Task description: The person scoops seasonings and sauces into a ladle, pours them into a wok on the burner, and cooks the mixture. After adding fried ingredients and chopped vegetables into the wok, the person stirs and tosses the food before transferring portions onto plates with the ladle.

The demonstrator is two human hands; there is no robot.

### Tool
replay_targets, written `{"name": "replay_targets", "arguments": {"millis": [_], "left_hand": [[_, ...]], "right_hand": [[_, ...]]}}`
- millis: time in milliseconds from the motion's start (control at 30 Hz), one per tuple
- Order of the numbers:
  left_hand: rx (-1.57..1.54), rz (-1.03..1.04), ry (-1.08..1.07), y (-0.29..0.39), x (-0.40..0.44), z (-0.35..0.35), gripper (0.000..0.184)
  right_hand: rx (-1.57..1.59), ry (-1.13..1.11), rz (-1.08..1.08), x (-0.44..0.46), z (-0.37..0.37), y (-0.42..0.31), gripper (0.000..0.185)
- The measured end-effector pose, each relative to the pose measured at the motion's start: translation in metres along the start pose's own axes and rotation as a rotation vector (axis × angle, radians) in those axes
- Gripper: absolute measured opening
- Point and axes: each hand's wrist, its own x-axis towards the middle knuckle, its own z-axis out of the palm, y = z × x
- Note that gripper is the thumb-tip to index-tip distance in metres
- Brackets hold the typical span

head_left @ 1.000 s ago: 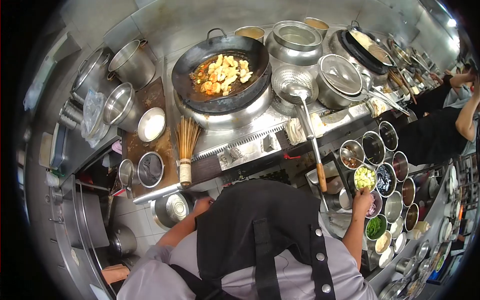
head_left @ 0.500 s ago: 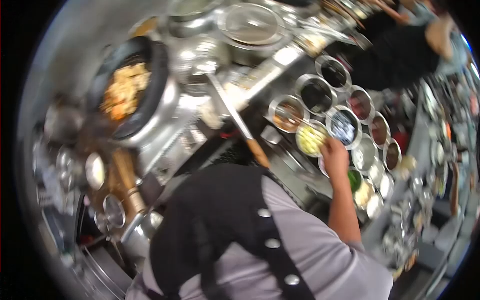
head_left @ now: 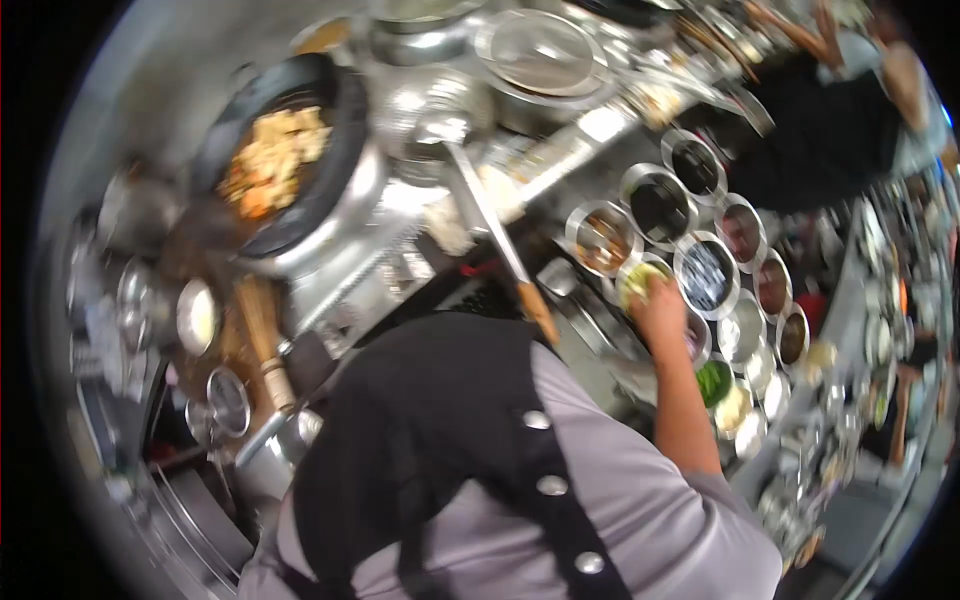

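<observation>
My right hand (head_left: pixel 660 312) reaches over the bowl of pale green chopped pieces (head_left: pixel 636 284), its fingertips down among them; whether it pinches any is hidden by blur. Beside it are a bowl of dark strips (head_left: pixel 705 276), a bowl of brown sauce with pieces (head_left: pixel 603 240) and a bowl of green vegetable (head_left: pixel 713 382). My left hand is out of the picture. On the stove at the left, a black wok (head_left: pixel 347 135) holds yellow and orange fried pieces (head_left: pixel 278 160).
A ladle with a wooden handle (head_left: pixel 538 311) rests across a perforated strainer (head_left: pixel 408 108). A bamboo brush (head_left: pixel 262 335) lies near a white-filled bowl (head_left: pixel 198 317). A sieve (head_left: pixel 540 52) sits on a pot. Another person in a black apron (head_left: pixel 815 135) stands at the upper right.
The view has swung toward the bowls at the right, and the wok now appears farther left. My right hand has moved from the bowl's edge onto the green pieces. My left hand has left the view.
</observation>
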Motion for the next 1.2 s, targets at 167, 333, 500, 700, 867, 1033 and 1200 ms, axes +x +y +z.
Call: {"name": "replay_targets", "arguments": {"millis": [167,333,500,700,867,1033,1200], "left_hand": [[-0.074,-0.211,0.053,0.030,-0.052,-0.042,0.033],[0.105,-0.007,0.023,-0.090,-0.040,0.005,0.036],[0.003,0.051,0.046,-0.146,-0.053,0.010,0.037],[0.031,0.159,0.119,-0.119,-0.088,-0.029,0.033],[-0.682,-0.129,-0.062,0.005,-0.127,-0.138,0.029],[-0.870,-0.009,0.448,0.031,-0.147,-0.234,0.024],[0.259,-0.227,0.958,-0.044,-0.131,-0.277,0.040]], "right_hand": [[-0.041,0.079,-0.128,-0.004,0.008,-0.002,0.046],[0.038,0.081,-0.036,0.028,0.025,0.020,0.030],[-0.117,0.343,-0.246,0.020,0.029,0.006,0.022],[0.332,0.134,0.101,0.033,0.033,0.041,0.018],[0.086,0.248,-0.065,0.023,0.035,0.043,0.014],[0.393,0.246,0.041,0.034,0.042,0.058,0.014],[0.990,0.168,0.388,0.020,0.019,0.031,0.018]]}}
